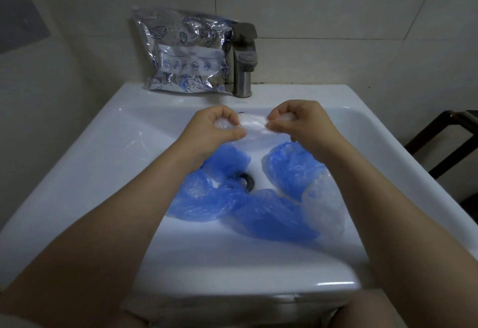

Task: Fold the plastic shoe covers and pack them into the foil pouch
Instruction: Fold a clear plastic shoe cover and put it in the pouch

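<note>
Sink point(108, 162) held three blue covers point(207, 198) and one clear cover point(323, 211); pouch point(186, 53) propped behind, beside tap point(244, 61). Clear cover point(252, 127) pinched taut between left hand point(214, 128) and right hand point(302, 125), fingers curled on its ends. Folding step judged underway; next: double over, then reach for pouch.

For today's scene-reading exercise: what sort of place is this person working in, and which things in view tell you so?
Most likely a bathroom or washroom. A white ceramic sink with a drain fills the view, a metal faucet stands at its back edge, and the walls behind are tiled.
</note>
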A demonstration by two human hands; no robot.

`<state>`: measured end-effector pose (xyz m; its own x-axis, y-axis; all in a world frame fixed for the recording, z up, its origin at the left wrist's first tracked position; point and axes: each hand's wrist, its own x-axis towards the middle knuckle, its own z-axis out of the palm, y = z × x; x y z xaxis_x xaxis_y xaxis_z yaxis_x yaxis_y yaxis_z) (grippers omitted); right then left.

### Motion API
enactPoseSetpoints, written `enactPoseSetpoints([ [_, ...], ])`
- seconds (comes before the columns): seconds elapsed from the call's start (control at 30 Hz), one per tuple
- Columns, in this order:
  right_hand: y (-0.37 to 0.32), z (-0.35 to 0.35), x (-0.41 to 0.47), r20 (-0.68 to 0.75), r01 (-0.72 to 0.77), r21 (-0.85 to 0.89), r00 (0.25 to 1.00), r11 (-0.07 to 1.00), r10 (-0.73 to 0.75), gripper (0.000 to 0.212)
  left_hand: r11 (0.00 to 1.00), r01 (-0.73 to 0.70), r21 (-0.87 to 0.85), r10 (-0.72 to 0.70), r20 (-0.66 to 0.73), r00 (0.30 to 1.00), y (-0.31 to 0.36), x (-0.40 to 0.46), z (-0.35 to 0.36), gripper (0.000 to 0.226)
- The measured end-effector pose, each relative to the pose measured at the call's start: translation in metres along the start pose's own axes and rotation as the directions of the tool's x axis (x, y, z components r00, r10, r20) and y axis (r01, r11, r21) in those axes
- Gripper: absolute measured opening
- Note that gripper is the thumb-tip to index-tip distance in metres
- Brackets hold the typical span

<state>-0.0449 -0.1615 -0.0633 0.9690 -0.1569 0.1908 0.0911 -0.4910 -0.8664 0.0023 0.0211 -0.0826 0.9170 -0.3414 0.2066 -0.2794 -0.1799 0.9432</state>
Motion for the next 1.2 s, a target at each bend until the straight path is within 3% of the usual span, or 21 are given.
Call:
enactPoseSetpoints([
  [0.23, -0.003, -0.015, -0.002, 0.023, 0.051, -0.038, 0.998, 0.998, -0.05, 0.014, 0.969, 0.029, -0.245, -0.007, 0.089, 0.996, 0.001, 0.003, -0.003, 0.034],
  [0.43, 0.004, -0.017, 0.002, 0.037, 0.116, -0.134, 0.993, 0.984, -0.112, 0.002, 0.989, 0.013, -0.146, 0.003, 0.107, 0.994, 0.0, 0.003, -0.005, 0.026],
  [0.57, 0.008, -0.019, 0.003, 0.112, 0.022, -0.019, 0.993, 1.0, -0.02, 0.006, 0.986, 0.087, -0.145, -0.081, 0.048, 0.996, -0.001, 0.005, -0.005, 0.012],
  [0.73, 0.014, -0.02, 0.002, 0.252, -0.175, 0.226, 0.961, 0.958, 0.116, 0.014, 0.924, 0.146, -0.353, -0.084, 0.185, 0.979, 0.002, 0.003, -0.003, 0.014],
  [0.83, 0.013, -0.018, 0.002, 0.3, -0.217, 0.306, 0.946, 0.927, 0.123, 0.015, 0.887, 0.135, -0.442, -0.088, 0.126, 0.988, 0.006, 0.003, -0.003, 0.014],
  [1.0, 0.015, -0.016, 0.001, 0.439, -0.206, 0.146, 0.89, 0.968, 0.123, 0.029, 0.861, 0.153, -0.485, -0.136, 0.069, 0.988, 0.008, 0.005, -0.009, 0.015],
  [1.2, 0.005, 0.001, -0.008, 0.545, -0.185, 0.118, 0.833, 0.976, 0.092, 0.025, 0.697, 0.193, -0.69, -0.346, -0.087, 0.934, 0.01, 0.008, -0.004, 0.014],
])
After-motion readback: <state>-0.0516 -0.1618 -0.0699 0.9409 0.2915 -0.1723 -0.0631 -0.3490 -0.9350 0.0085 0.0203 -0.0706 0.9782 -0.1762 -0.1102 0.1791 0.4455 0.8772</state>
